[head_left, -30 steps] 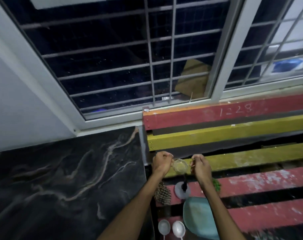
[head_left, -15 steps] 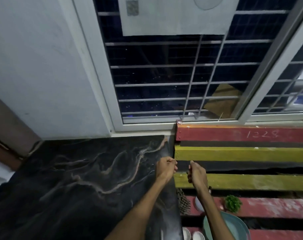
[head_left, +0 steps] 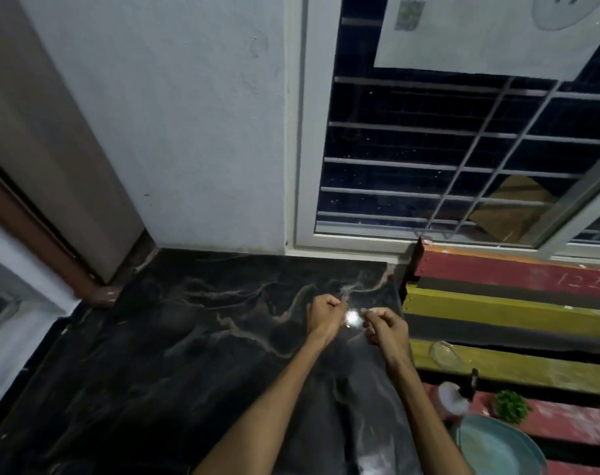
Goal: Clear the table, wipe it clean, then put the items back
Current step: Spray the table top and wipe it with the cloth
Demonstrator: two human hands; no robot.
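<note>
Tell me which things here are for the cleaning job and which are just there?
For the job: dark marble table; small glass dish; teal plate; little green plant; both hands.
Just there: window; painted slats.

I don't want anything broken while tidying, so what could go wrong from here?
The glass bowl sits on a yellow slat beside a dark gap; the right hand could knock it off. The plate lies close to the right forearm, so a swing might hit it. In this dim light, clear glass is easy to miss.
</note>
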